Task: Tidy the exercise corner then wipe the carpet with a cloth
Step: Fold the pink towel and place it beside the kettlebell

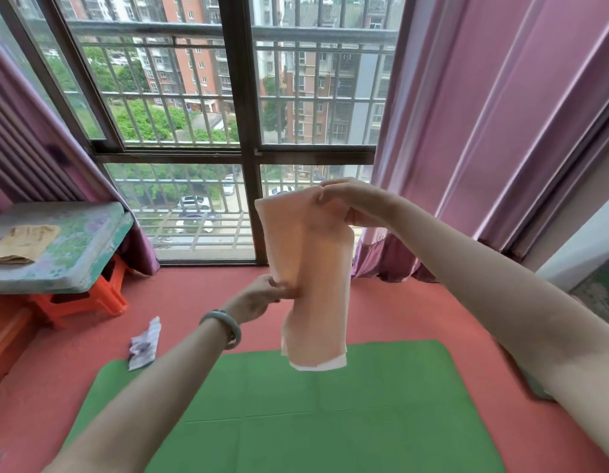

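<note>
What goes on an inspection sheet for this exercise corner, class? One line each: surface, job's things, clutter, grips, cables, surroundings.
Surface: red carpet, green mat flat on it.
Job's things: peach cloth held up above the mat.
Clutter: crumpled purple-white scrap on the carpet; folded tan cloth on the low table.
Grips: left hand pinches the cloth's side edge; right hand pinches its top.
Cables: nothing seen.
Surroundings: barred window, pink curtains, orange stool under the table.

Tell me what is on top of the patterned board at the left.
A folded tan cloth lies on the patterned board. Anything beneath the cloth is covered, and the board's left end is out of frame.
</note>
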Action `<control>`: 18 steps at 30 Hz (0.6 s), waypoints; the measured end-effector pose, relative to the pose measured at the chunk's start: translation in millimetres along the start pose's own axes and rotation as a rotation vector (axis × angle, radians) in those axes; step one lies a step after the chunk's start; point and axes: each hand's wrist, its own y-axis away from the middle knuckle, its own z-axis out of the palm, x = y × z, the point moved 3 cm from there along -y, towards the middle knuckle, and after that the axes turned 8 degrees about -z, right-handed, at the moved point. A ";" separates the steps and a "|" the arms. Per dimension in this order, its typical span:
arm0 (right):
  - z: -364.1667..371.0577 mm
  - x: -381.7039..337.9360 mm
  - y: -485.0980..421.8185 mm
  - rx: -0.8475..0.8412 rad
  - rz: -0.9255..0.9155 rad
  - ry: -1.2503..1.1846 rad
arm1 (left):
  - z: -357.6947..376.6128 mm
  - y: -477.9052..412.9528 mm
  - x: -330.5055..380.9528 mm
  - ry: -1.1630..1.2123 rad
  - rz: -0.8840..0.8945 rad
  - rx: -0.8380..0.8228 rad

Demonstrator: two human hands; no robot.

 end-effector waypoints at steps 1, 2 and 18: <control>-5.5 -0.2 2.7 0.028 0.001 -0.014 | 2.8 -1.4 0.8 0.031 0.004 0.010; -12.7 1.0 5.8 0.070 0.000 -0.037 | 3.9 -2.3 2.1 0.066 0.012 0.012; 36.1 150.8 60.5 -0.037 0.363 -0.483 | 0.4 5.6 34.0 0.131 0.054 0.001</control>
